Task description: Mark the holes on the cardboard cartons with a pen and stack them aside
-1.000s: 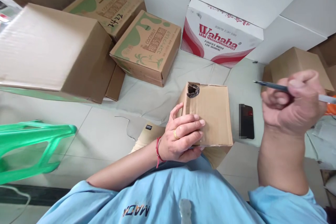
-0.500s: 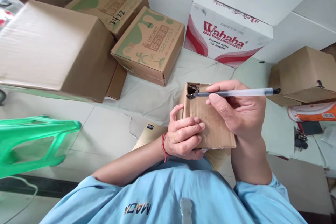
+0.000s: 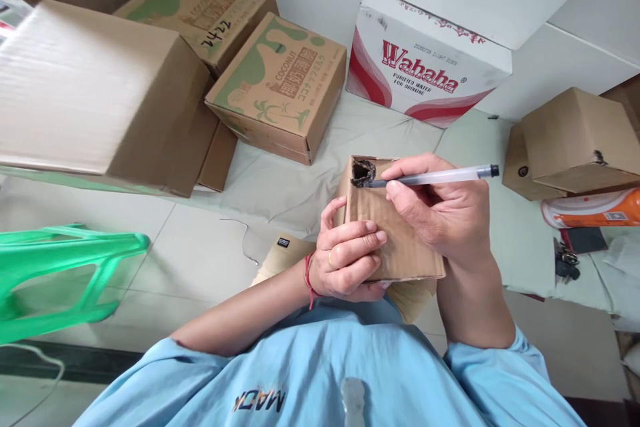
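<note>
The left hand (image 3: 347, 260) holds the small brown box (image 3: 403, 247) by its near left part, with the fingers lying close together on the flat side that faces up. One finger goes up along the left edge, and a yellow ring (image 3: 330, 258) is on one finger. A red string (image 3: 309, 283) goes around that wrist. The small brown box is right in front of the blue shirt (image 3: 320, 360), and I cannot tell what it rests on. Near its far left corner is a round hole (image 3: 363, 173) with a rough, dark edge. The right hand (image 3: 443, 207) has its thumb and fingers pinched around a pen (image 3: 445, 176). The pen lies almost flat, its tip at the dark edge near the hole and its black end pointing right. I cannot tell if the tip touches. Past the small brown box, on a pale cloth (image 3: 320, 180), are a coconut box (image 3: 280, 87) to the left and a white box (image 3: 430, 60) with red words to the right. A green stool (image 3: 65, 280) stands on the floor at the far left. Some keys (image 3: 567, 263) lie at the right, near an orange pack (image 3: 595, 208).
</note>
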The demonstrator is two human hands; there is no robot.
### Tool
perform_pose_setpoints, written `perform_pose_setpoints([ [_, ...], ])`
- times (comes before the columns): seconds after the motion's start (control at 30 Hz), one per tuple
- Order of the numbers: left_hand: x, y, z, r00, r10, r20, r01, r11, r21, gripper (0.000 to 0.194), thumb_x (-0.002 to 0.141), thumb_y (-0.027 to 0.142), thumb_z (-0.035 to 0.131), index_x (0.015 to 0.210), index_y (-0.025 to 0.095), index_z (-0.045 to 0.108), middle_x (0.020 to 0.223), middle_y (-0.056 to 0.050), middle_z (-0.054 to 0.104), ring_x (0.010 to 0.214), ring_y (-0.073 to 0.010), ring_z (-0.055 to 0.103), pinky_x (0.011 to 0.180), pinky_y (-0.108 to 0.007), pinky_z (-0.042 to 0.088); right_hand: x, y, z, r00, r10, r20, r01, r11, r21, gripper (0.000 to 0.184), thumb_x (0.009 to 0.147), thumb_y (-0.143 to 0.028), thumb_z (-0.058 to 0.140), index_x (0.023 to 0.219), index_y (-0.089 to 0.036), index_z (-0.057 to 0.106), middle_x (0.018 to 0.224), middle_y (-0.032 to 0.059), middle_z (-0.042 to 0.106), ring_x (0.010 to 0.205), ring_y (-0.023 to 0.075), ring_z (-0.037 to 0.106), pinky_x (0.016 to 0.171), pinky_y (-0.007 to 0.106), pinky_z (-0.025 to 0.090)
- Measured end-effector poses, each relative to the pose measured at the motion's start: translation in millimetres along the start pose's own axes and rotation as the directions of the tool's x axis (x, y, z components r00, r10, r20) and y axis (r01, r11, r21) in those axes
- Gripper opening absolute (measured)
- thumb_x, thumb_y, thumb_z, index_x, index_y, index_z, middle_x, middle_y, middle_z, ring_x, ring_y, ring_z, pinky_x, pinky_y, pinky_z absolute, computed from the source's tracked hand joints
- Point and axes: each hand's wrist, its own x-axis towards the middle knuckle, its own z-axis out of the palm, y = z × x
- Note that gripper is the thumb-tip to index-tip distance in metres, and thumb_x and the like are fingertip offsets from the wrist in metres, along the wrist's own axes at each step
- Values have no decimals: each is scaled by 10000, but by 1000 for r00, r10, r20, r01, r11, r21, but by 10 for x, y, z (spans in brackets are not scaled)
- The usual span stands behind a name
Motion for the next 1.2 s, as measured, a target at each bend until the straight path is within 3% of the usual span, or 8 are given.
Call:
perform_pose_setpoints([
  [0.13,10,-10,2,1000,11,-3,-12,999,-37,160,961,462,647,972,312,591,940,32,829,874,-246,773,1120,-662,600,-25,8,2,997,41,-66,-42,999,-8,93,956,-221,721,934,-234,810,669,-52,643,538,93,485,501,243,382],
  [0.3,10,-2,-6,1000,-5,11,6,999,-47,169,972,470,653,1008,320,582,943,40,828,870,-245,777,1169,-693,560,-45,13,17,985,64,-160,-71,997,-39,89,984,-271,735,973,-241,818,759,-25,715,627,120,606,561,252,462],
  [0.4,11,5,0,1000,-4,11,5,999,-52,156,988,454,631,989,306,583,991,27,833,906,-237,783,1169,-677,572,-45,9,28,986,70,-149,-73,997,-16,119,1016,-317,730,1045,-251,825,802,-15,754,708,149,701,643,268,546],
  [0.53,4,5,-3,1000,-3,-9,2,996,-92,137,956,413,667,961,292,603,1054,0,840,953,-255,787,1199,-726,533,-31,0,23,995,63,-80,-68,996,-62,147,1039,-339,720,1090,-258,831,858,-7,789,730,155,728,674,276,568],
  [0.7,-5,-3,-25,1000,7,23,-5,998,-62,148,969,442,651,962,306,594,1013,27,840,941,-245,784,1211,-708,533,-5,-11,12,999,15,-46,-22,989,-143,144,1031,-321,724,1098,-264,837,882,-15,786,652,124,620,641,269,530],
  [0.87,-13,2,0,1000,7,-6,-7,996,-90,142,945,410,671,951,290,594,1058,12,840,964,-245,786,1236,-703,507,-22,-14,28,994,62,-95,-73,992,-107,122,1024,-287,707,1051,-249,819,742,-48,680,587,102,508,574,258,432],
  [1.1,-3,-10,-16,1000,20,3,-20,996,-87,137,937,417,664,968,301,598,1004,1,844,905,-266,779,1211,-731,505,-72,18,30,986,57,-157,-68,995,-67,88,953,-227,708,940,-245,793,716,-45,644,578,108,492,543,262,403],
  [1.2,-19,-21,-28,999,27,19,-26,998,-60,163,947,456,664,979,314,590,966,21,841,858,-259,777,1210,-736,510,-89,0,35,991,28,-127,-35,998,-53,91,944,-219,710,913,-256,787,663,-59,610,530,106,443,520,269,402],
])
